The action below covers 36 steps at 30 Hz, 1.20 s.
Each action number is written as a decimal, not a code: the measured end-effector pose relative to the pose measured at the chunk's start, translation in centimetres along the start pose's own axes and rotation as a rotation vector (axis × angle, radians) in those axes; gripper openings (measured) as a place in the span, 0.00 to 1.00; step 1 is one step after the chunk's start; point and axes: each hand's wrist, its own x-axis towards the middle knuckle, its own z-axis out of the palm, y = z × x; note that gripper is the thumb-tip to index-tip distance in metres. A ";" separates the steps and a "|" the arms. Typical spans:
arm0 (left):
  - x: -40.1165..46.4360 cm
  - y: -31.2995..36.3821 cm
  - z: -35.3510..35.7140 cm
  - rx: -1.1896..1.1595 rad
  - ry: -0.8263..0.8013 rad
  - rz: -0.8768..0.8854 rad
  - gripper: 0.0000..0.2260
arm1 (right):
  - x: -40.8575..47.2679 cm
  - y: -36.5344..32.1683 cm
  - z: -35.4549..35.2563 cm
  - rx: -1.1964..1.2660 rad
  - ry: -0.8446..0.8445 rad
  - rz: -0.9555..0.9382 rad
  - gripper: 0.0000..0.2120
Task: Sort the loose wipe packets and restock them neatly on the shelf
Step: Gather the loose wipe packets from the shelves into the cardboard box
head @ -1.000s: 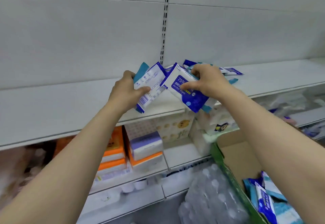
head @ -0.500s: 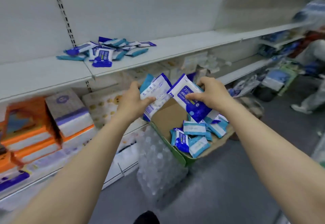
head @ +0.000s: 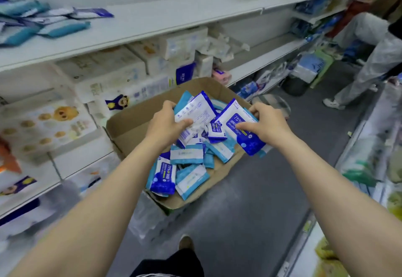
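- Head view: both hands above cardboard box (head: 134, 122), each holding wipe packets
- Risk: slick packets could slide from either fan-like grip and scatter back into the box
- Left hand (head: 167, 122): thumb and fingers pinch white-backed packets (head: 195, 113)
- Right hand (head: 266, 124): curled fingers pinch blue alcohol-wipes packet (head: 241, 130) over the box's right edge

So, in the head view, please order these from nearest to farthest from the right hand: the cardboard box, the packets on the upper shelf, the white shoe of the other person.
Measured from the right hand:
1. Cardboard box, directly under the hand.
2. White shoe, to the right, on the floor down the aisle.
3. Packets on the upper shelf, far to the upper left.
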 end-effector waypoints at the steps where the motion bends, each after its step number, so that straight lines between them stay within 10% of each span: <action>1: 1.0 0.2 1.3 0.008 -0.015 -0.017 0.22 | 1.5 1.1 0.0 -0.006 -0.015 0.008 0.22; 20: 14.7 -2.8 15.9 0.050 0.050 -0.660 0.27 | 28.2 9.3 9.7 -0.078 -0.512 -0.226 0.21; 36: 17.6 -5.1 20.6 0.063 0.035 -0.803 0.26 | 34.6 9.9 15.9 -0.300 -0.754 -0.408 0.20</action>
